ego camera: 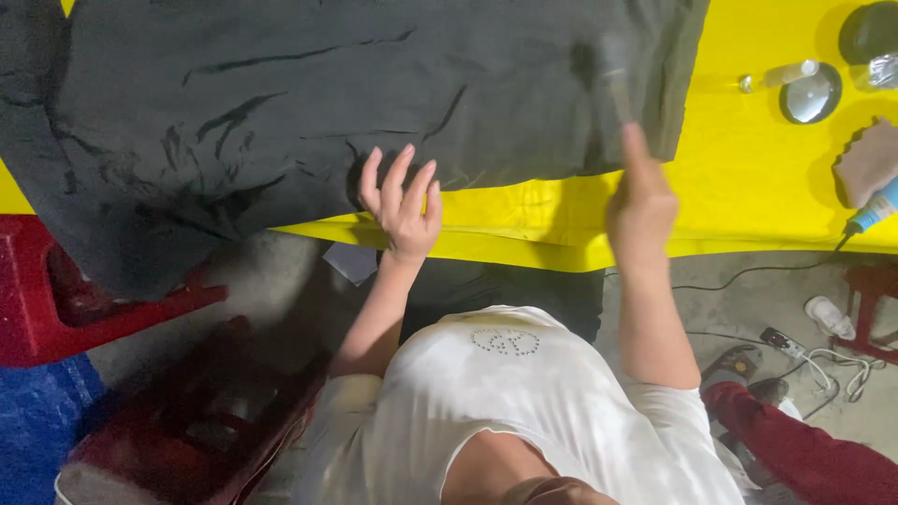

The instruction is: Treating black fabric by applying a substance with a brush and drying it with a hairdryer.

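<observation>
A large dark grey cloth [281, 103] lies spread over a table with a yellow cover [748, 178]; its left part hangs over the front edge. My left hand [402, 206] rests flat on the cloth's near edge, fingers spread. My right hand [641, 201] is raised at the cloth's right edge and grips a thin dark tool [613, 75] that points away from me. The tool is blurred, so I cannot tell its kind.
On the yellow cover at the right lie a round shiny lid [810, 93], a brownish pad [868, 159] and a blue-tipped corded tool [875, 210]. Red plastic stools [65, 309] stand at the left, below the table. Cables and a power strip [786, 344] lie on the floor beside a red-trousered leg [804, 449].
</observation>
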